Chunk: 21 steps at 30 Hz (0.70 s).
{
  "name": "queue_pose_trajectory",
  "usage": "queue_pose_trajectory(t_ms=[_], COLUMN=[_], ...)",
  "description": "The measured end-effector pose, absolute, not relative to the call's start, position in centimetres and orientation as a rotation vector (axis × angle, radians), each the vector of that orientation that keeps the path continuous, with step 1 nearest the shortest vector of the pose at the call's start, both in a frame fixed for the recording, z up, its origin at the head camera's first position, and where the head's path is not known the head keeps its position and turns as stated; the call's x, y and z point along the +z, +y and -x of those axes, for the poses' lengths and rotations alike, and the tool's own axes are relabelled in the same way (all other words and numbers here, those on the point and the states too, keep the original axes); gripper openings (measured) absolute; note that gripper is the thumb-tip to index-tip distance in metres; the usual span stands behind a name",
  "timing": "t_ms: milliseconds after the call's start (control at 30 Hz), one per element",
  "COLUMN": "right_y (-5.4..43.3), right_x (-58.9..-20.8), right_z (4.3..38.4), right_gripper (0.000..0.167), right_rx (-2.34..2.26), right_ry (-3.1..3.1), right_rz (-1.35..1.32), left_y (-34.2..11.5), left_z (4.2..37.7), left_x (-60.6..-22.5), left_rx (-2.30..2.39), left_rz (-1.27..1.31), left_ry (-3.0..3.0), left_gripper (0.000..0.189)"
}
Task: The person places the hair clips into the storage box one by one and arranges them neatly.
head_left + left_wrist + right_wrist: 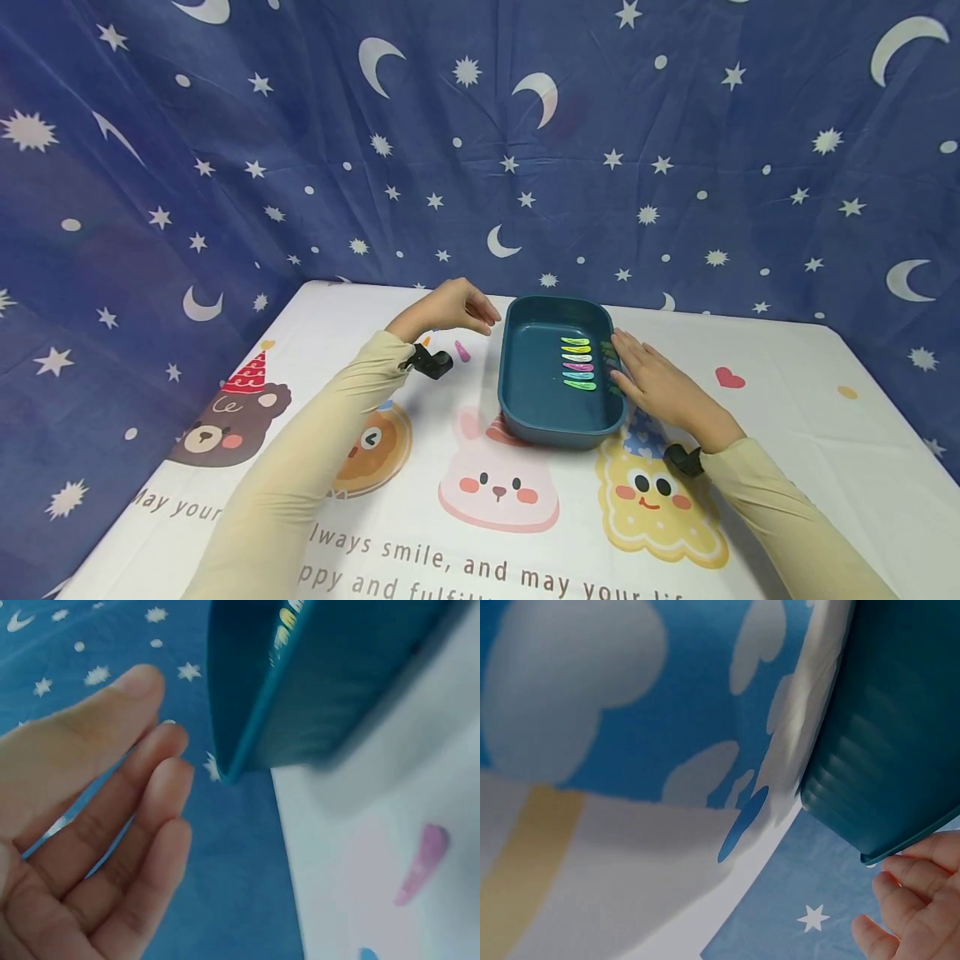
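A dark teal rectangular bin [562, 414] stands on the table, with several snap hair clips [577, 367] in a column toward its right side: green, yellow, white, pink and blue. Left of the bin, my left hand [457, 307] hovers above the table, its fingers relaxed and slightly bent. Nothing shows between thumb and fingers [161, 787] in the left wrist view. A pink hair clip [462, 351] lies on the table below that hand. My right hand [660, 383] rests its extended fingers against the bin's right rim, also seen at the bin wall [900, 727] in the right wrist view.
A white tablecloth [405, 517] with printed cartoon figures and lettering covers the table. Behind and to the left hangs a dark blue cloth [420, 208] with moons and stars. A small orange piece [426, 340] shows beside the left wrist, partly hidden.
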State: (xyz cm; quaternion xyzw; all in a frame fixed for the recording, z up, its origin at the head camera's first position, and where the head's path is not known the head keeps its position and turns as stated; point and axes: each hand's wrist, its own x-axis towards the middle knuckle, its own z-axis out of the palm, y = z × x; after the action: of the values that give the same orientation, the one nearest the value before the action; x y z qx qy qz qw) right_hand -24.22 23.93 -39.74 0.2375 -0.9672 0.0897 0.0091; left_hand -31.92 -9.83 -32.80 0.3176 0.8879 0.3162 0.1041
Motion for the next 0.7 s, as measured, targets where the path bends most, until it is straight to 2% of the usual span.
queue_pose_trajectory(t_ms=[700], right_y=[23.9], right_x=[-39.7], right_z=[24.1], right_gripper=[0.066], right_rx=[0.279], right_ry=[-3.019], right_rz=[-0.732], left_y=[-13.2], left_z=[34.0], left_x=[-39.2], left_rx=[1.001], left_rz=[-0.658], left_ry=[2.785], left_gripper=[0.021])
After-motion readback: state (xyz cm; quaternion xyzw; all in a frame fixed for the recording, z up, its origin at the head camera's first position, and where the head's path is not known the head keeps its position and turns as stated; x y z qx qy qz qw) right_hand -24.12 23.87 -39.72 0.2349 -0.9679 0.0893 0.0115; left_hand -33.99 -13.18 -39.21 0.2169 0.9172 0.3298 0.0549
